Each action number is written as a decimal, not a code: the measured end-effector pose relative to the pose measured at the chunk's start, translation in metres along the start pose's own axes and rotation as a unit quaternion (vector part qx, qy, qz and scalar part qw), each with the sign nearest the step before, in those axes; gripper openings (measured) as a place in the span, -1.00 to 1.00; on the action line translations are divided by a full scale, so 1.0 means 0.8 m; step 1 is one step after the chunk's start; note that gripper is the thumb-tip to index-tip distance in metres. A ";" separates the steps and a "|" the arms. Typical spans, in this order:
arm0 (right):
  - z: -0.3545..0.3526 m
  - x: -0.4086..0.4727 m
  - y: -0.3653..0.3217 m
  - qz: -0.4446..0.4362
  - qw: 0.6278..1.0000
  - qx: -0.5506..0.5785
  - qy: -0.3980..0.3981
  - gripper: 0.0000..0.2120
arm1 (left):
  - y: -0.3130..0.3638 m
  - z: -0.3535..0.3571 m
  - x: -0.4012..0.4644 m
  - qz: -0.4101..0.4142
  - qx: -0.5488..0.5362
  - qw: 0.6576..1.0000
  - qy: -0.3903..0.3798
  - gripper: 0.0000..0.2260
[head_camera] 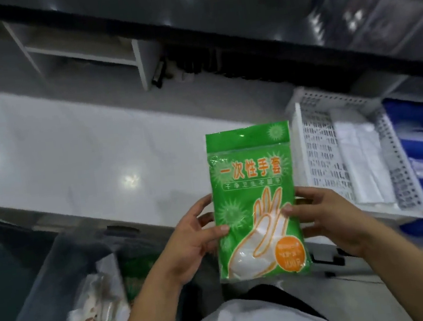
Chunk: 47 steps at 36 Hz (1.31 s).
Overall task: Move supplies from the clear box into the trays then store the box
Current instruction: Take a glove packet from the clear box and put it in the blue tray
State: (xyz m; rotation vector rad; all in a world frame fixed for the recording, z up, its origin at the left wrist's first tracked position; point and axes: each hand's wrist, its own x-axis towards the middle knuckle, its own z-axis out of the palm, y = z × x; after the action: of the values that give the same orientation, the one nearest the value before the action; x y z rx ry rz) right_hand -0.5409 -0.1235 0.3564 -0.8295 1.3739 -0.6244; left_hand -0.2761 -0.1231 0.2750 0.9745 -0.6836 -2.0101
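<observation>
above the counter (pixel 76 150), green glove packet (pixel 255 197) upright, left hand (pixel 196 239), right hand (pixel 323 216) pinching its sides

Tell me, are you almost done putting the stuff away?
Not yet. Done: the white tray already holds white packets. In hand: both the left hand and right hand hold a green glove pack above the counter. Left: the clear box still has packets inside, and it isn't stored.
</observation>
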 end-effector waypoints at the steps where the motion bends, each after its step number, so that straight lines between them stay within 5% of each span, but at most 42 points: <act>1: 0.000 -0.011 0.000 -0.009 0.999 -0.008 0.031 -0.68 | 0.000 0.005 0.006 -0.004 0.017 1.000 -0.004 -0.36; 7: -0.008 -0.072 0.005 -0.057 0.984 -0.007 0.167 -0.79 | -0.008 0.042 0.043 -0.021 0.074 0.994 -0.078 -0.43; 15: -0.073 -0.143 0.017 -0.069 0.969 0.083 0.223 -0.65 | -0.023 0.135 0.073 -0.040 0.117 0.975 -0.185 -0.44; 20: -0.129 -0.156 0.023 -0.111 0.956 0.101 0.253 -0.71 | -0.028 0.198 0.095 -0.036 0.140 0.973 -0.178 -0.34; 31: -0.343 -0.142 0.028 -0.208 0.951 0.097 0.205 -0.77 | -0.088 0.369 0.164 0.016 0.186 0.976 -0.115 -0.31; 39: -0.513 -0.141 0.039 -0.175 0.970 0.125 0.109 -0.59 | -0.127 0.488 0.215 0.056 0.201 0.975 -0.079 -0.36; 47: -0.596 -0.145 0.042 -0.195 0.965 0.155 0.086 -0.68 | -0.161 0.564 0.237 0.081 0.233 0.968 -0.036 -0.37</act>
State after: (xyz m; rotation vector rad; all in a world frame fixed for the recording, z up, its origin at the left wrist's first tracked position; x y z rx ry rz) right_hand -1.0294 -0.0796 0.3971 -0.8095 1.2297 -1.2098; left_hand -0.7742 -0.1527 0.3593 1.0728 -1.2732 -1.7817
